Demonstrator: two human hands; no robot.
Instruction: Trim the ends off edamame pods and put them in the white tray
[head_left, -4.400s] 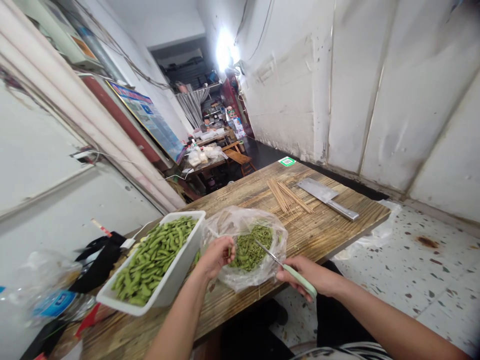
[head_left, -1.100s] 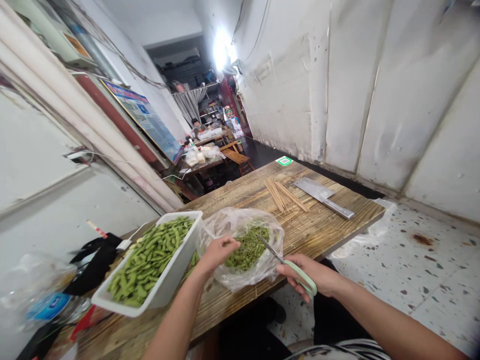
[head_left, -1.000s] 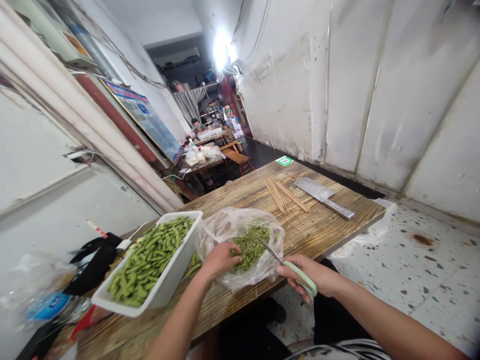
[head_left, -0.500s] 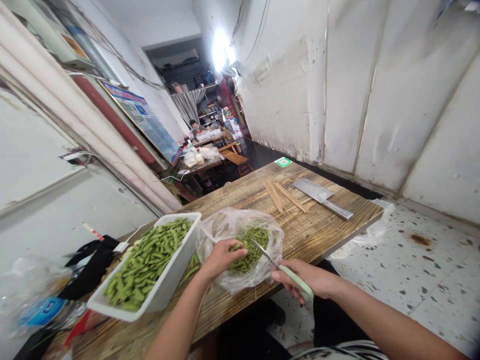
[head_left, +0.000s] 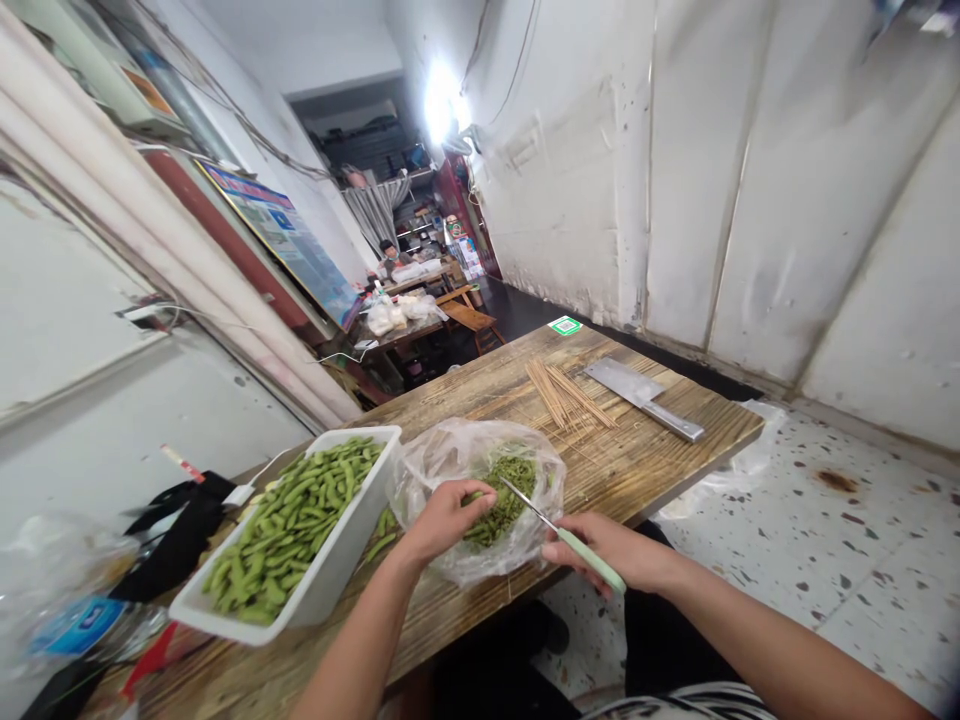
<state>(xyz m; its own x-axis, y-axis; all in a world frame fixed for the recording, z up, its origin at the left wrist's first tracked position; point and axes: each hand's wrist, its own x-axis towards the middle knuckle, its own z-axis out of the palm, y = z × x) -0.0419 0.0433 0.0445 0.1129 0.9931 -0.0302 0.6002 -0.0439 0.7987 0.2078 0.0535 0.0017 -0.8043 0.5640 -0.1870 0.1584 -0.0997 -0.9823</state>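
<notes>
My left hand is closed in a pinch over a clear plastic bag, with a green edamame pod partly showing between thumb and fingers. Green trimmings lie inside the bag. My right hand grips scissors with pale green handles; their metal blades point up and left, above the trimmings and close to the left fingertips. The blades look nearly closed. To the left, a white plastic tub is heaped with edamame pods. A few loose pods lie between tub and bag.
On the wooden table, beyond the bag, are thin wooden skewers and a cleaver. A green-and-white code card lies at the far corner. Plastic packaging sits at left. A person is at a table farther back.
The scissor handles have come closer together as my right hand squeezed. My left hand has barely shifted, and less of the pod shows at its fingertips.
</notes>
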